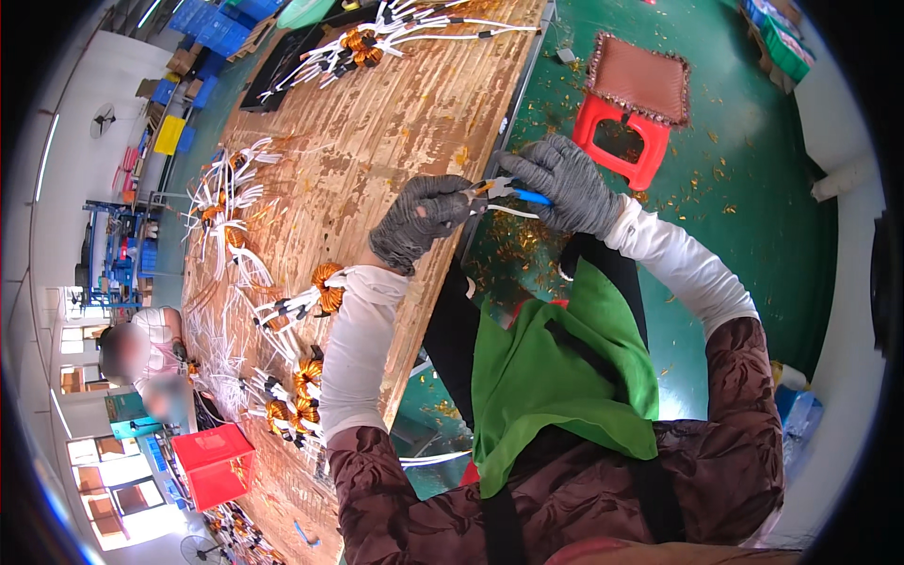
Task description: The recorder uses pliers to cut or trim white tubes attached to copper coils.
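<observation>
My right hand [560, 179], in a grey knit glove, is closed around pliers [501, 189] with blue handles. Their metal jaws point left, toward my left hand [424, 218], also gloved in grey. The fingers of that hand pinch a small copper-coloured piece [483, 187] at the jaws; most of it is hidden, so its kind is unclear. A white wire [513, 211] runs from beside the left fingertips to below the right hand. Both hands are above the table's near edge. A green cloth [565, 367] lies over my lap.
On the worn wooden table [377, 122] lie several copper coils with white leads [328, 287], more at the far end [363, 45]. A red bin [212, 461] stands near a person [155, 348] across the table. A red stool [621, 141] with a brown cushion [640, 80] stands right.
</observation>
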The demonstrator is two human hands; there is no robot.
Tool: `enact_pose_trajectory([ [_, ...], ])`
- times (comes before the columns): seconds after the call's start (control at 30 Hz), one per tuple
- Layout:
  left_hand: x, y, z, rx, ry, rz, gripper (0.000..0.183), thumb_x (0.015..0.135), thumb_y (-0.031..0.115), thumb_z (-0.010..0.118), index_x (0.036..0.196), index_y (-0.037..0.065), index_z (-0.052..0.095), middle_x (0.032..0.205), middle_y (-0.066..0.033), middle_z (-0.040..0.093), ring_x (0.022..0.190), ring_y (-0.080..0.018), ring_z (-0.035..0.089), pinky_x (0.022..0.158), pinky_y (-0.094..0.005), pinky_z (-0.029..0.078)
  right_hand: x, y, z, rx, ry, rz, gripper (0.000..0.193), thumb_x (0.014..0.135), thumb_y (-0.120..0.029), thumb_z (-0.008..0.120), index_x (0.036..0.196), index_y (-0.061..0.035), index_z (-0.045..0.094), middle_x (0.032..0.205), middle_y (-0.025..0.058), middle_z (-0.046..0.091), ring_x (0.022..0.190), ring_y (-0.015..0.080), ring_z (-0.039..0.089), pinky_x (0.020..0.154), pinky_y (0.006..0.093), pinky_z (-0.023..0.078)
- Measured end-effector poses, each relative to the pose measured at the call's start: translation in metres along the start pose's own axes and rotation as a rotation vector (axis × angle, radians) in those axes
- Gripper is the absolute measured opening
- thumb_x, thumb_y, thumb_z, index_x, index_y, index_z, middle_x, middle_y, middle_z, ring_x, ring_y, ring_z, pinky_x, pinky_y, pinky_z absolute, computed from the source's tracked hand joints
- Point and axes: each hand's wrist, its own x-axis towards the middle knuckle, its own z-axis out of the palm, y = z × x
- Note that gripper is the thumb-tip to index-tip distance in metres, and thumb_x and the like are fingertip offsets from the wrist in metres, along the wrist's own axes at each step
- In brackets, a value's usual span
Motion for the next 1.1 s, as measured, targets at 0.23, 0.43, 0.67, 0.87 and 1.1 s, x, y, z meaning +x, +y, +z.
enact_pose_trajectory([
  [0.23,0.015,-0.025,0.036,0.303,0.249,0.317,0.016,0.085,0.01,0.058,0.094,-0.002,0.062,0.081,-0.0067,0.066,0.07,-0.0137,0.06,0.062,-0.0269,0.048,-0.035,-0.035,0.006,1.373,-0.262,0.985,0.049,0.072,-0.011,0.063,0.121,-0.0076,0.056,0.069,0.0025,0.057,0.053,0.0111,0.053,0.045,0.0249,0.041],
  [0.43,0.05,-0.051,0.047,0.931,0.057,0.179,0.02,0.082,0.021,0.065,0.093,0.004,0.065,0.078,-0.0133,0.065,0.071,-0.0247,0.065,0.062,-0.0323,0.049,-0.049,-0.024,0.007,1.177,-0.293,1.184,0.049,0.071,-0.009,0.06,0.119,-0.0071,0.058,0.068,0.0021,0.059,0.058,0.0082,0.052,0.051,0.0246,0.043],
  [0.67,0.063,-0.098,0.039,0.997,0.043,0.121,0.039,0.076,0.044,0.069,0.09,0.008,0.068,0.07,-0.0131,0.063,0.063,-0.0305,0.062,0.056,-0.0366,0.047,-0.086,-0.017,0.059,1.008,-0.265,1.118,0.048,0.072,-0.01,0.064,0.119,-0.0063,0.058,0.071,0.0016,0.056,0.063,0.009,0.051,0.059,0.0252,0.044],
  [0.87,0.066,-0.111,0.038,0.858,0.141,0.105,0.049,0.071,0.053,0.07,0.079,0.005,0.067,0.061,-0.0107,0.059,0.054,-0.0252,0.057,0.054,-0.0349,0.044,-0.08,-0.04,0.076,1.307,0.241,1.36,0.037,0.073,-0.009,0.062,0.109,-0.0036,0.061,0.069,0.0014,0.054,0.057,0.0093,0.049,0.054,0.0258,0.042],
  [1.1,0.061,-0.101,0.053,0.973,0.161,0.391,0.05,0.069,0.05,0.07,0.092,0.007,0.066,0.084,-0.0135,0.063,0.079,-0.0276,0.061,0.07,-0.0369,0.048,-0.153,0.042,0.008,0.896,0.529,1.31,0.025,0.08,-0.014,0.059,0.102,-0.0041,0.061,0.08,0.0001,0.057,0.067,0.0092,0.052,0.059,0.0239,0.043],
])
